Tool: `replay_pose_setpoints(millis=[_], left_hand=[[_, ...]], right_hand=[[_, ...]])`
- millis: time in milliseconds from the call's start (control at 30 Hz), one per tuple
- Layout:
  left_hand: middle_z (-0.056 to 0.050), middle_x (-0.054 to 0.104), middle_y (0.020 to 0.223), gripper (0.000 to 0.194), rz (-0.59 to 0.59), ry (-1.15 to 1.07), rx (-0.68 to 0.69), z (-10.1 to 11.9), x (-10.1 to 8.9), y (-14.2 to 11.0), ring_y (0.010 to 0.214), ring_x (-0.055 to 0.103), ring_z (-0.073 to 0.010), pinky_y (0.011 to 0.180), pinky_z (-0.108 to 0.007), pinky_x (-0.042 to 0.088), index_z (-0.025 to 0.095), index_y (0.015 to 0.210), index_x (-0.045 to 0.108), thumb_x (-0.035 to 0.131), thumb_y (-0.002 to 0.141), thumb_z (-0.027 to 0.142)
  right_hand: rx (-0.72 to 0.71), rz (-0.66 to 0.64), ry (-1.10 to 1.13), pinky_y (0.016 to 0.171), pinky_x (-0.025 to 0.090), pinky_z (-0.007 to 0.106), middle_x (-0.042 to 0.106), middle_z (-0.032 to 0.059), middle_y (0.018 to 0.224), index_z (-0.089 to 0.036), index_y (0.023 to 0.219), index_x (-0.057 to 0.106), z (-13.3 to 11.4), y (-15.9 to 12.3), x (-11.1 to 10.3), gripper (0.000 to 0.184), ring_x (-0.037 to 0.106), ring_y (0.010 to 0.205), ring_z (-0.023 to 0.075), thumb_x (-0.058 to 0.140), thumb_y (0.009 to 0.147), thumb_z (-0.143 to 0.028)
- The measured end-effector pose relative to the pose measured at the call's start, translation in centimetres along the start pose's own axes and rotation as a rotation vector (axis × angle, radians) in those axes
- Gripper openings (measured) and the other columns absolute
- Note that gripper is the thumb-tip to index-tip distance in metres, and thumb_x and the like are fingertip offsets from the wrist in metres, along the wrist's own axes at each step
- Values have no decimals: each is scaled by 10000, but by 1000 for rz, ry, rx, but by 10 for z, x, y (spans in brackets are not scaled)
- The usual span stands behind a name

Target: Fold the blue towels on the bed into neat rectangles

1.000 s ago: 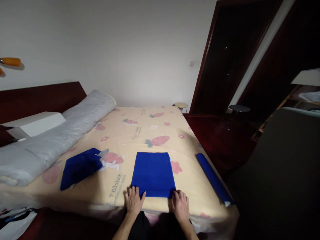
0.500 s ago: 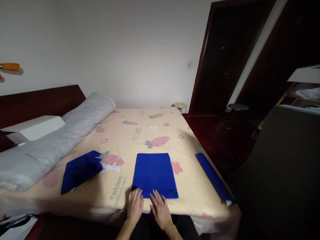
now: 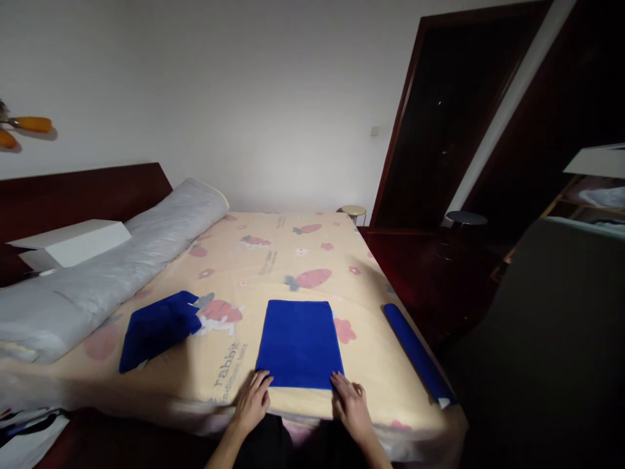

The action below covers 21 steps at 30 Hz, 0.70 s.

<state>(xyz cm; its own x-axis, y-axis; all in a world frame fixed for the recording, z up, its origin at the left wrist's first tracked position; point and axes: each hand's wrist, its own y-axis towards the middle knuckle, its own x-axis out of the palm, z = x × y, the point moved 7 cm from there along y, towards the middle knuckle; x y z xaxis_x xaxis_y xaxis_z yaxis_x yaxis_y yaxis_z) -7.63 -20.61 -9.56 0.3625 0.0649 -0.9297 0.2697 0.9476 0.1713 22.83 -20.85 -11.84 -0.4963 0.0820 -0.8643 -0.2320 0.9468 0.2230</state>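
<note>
Cloth [image 3: 300, 342], blue, is laid flat near front edge of bed [image 3: 378, 374]; its near corners are touched by left hand [image 3: 254, 396] and right hand [image 3: 350, 400], both bent; whether pinched cannot be told.

1. The plain white wall [image 3: 273, 98] takes the strongest light in its middle part; toward the upper corners it becomes grey.
2. A small wall plate [image 3: 374, 131] is fixed near the dark door [image 3: 449, 124], which has a reddish-brown frame [image 3: 396, 127].
3. The floor [image 3: 410, 264] is deep red and lies mostly in shadow.
4. The bed [image 3: 268, 286] has a cream sheet printed with pink carrots and flowers; its dark red headboard [image 3: 73, 195] is at the left.
5. A beige round stool [image 3: 354, 210] stands beyond the bed, and a dark round stool [image 3: 466, 218] farther right.
6. A white-topped shelf rack [image 3: 598, 163] stands at the right edge.
</note>
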Motion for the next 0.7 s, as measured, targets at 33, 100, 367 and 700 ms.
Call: replay_pose_setpoints(millis=[33,100,367,700], left_hand=[[-65,611,1334,501,-6,16,-7,-1,-4,2,1265,533,-226,1083,-384,452,261,1231,634,421,808,98],[-63,633,1269,512,-26,45,-3,-3,-10,5,1216,552,-233,1062,-396,455,279,1192,652,433,781,67],[-34,650,1179,522,-175,70,2,-9,-15,17,1169,526,-219,1109,-419,316,301,1154,629,395,774,30],[26,687,926,336,-270,-76,-195,-23,-25,28,990,578,-169,925,-275,377,267,821,656,503,633,35]], right_hand=[[2,-5,-31,1023,378,459,580,61,1384,-288,1292,592,-1,3,-1,445,493,1303,253,428,882,-230],[1,17,-94,1006,362,472,612,78,1336,-288,1221,639,-3,8,-5,410,524,1243,271,457,861,-214],[-72,30,-114,919,351,393,704,44,1037,-293,1054,698,-9,25,-24,352,568,993,226,466,839,-137],[124,-95,110,906,386,393,713,55,944,-233,788,692,12,33,-33,253,570,1051,265,447,723,-246]])
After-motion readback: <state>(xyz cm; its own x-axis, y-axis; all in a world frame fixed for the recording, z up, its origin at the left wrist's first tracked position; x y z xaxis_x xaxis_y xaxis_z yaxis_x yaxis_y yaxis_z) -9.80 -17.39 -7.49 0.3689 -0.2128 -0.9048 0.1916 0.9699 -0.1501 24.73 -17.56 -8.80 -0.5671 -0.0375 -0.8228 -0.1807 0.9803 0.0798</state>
